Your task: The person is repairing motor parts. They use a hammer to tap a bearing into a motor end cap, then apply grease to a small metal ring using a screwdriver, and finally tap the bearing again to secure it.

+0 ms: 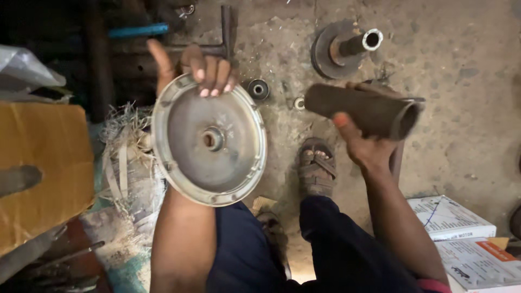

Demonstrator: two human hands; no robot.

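- Left hand (198, 73) was clamped on the rim of a round metal cover (209, 140), fingers curled over its top edge and thumb sticking up behind; the dished inner face with its centre hole faced the camera, held above the person's left knee.
- Right hand (362, 142) was closed around a dark, rusty metal tube (362, 110), which lay nearly level with its open end pointing to the right, held above the sandalled foot (316, 167).
- White cardboard boxes (453, 217) lay on the floor beside the right forearm.
- A brown cardboard sheet (46, 168) sat at the far left, next to frayed straps and fibre.
- On the dirt floor (461, 81) beyond the hands lay a small bearing (258, 89).
- Farther off stood a round flange with an upright pipe stub (343, 51), well apart from the tube.
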